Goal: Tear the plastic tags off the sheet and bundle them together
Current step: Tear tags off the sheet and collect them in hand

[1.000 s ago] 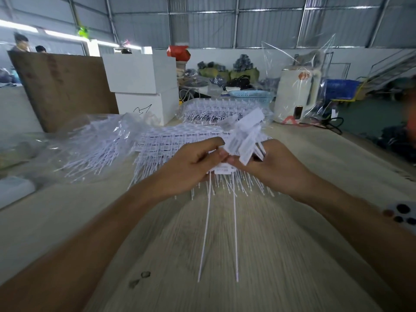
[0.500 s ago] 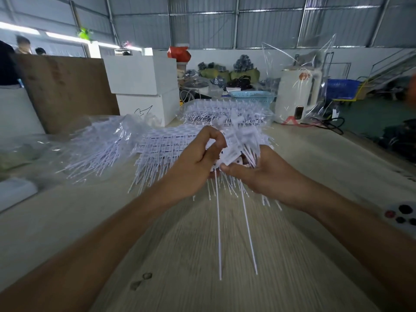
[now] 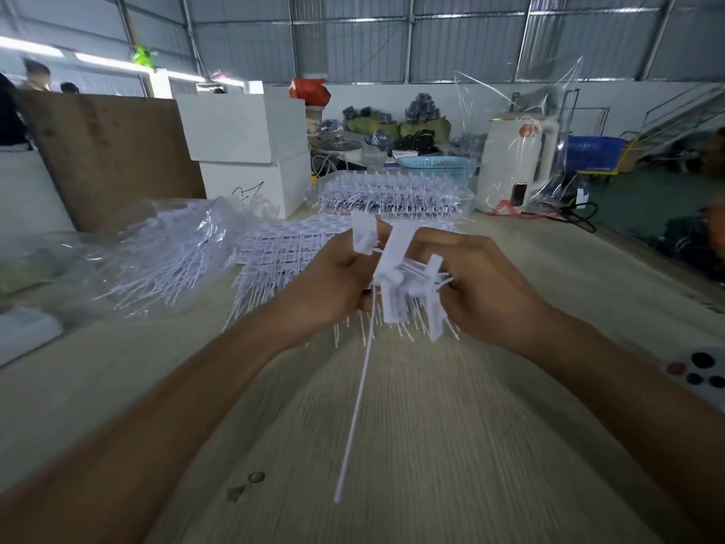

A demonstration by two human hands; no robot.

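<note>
White plastic tags (image 3: 396, 265) are grasped by the left hand (image 3: 333, 284) and the right hand (image 3: 482, 284) above the wooden table (image 3: 431, 445).

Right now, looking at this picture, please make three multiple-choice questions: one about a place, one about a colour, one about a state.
1. Where does the light blue basket stand?
A. Behind the far stack of tag sheets
B. Under the right hand
C. On the brown board

2. What colour are the tags in the hands?
A. Red
B. White
C. Green

3. What are the left hand and the right hand doing?
A. Lying flat on the table
B. Hanging idle
C. Gripping the tags together

Answers: 1 A, the basket shows beyond that stack; 2 B, the tags are plainly white; 3 C, fingers of both hands curl round them.
</note>
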